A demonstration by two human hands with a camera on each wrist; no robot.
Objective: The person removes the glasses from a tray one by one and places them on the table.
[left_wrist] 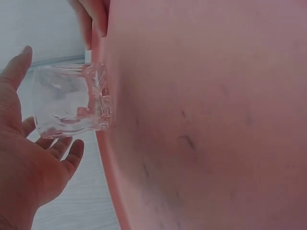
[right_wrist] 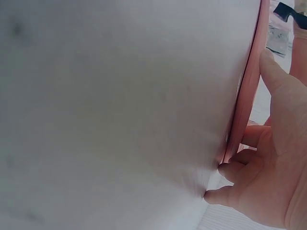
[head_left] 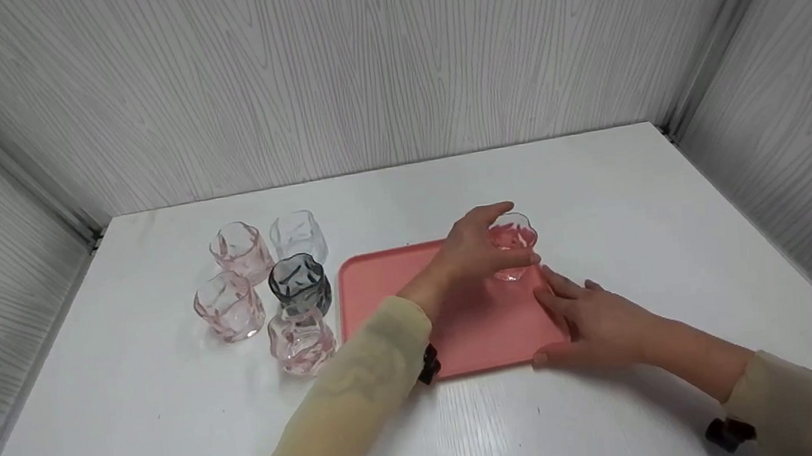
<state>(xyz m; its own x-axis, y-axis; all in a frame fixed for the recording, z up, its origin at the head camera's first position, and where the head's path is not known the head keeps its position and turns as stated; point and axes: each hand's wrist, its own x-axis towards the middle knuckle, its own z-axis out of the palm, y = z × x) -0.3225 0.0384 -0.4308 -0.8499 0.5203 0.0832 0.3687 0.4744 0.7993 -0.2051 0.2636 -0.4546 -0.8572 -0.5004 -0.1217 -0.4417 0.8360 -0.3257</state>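
Note:
A clear glass tumbler [head_left: 514, 246] with wavy sides stands at the far right corner of a pink rectangular tray [head_left: 493, 324]. My left hand [head_left: 482, 244] is around this tumbler with thumb and fingers spread; in the left wrist view a gap shows between the thumb and the glass [left_wrist: 72, 100]. At the tray's right side, my right hand [head_left: 601, 321] touches the rim with its fingers, the thumb lying by the near right corner. The right wrist view shows its fingertips [right_wrist: 230, 170] against the rim and down at the table.
Left of the tray stand several more wavy tumblers: a smoky grey one [head_left: 299, 284], a clear one [head_left: 299, 237] and pinkish ones, among them a near one [head_left: 302, 342] by the tray's left edge. Wood-grained panels [head_left: 389, 63] enclose the white table [head_left: 131, 408] behind and at both sides.

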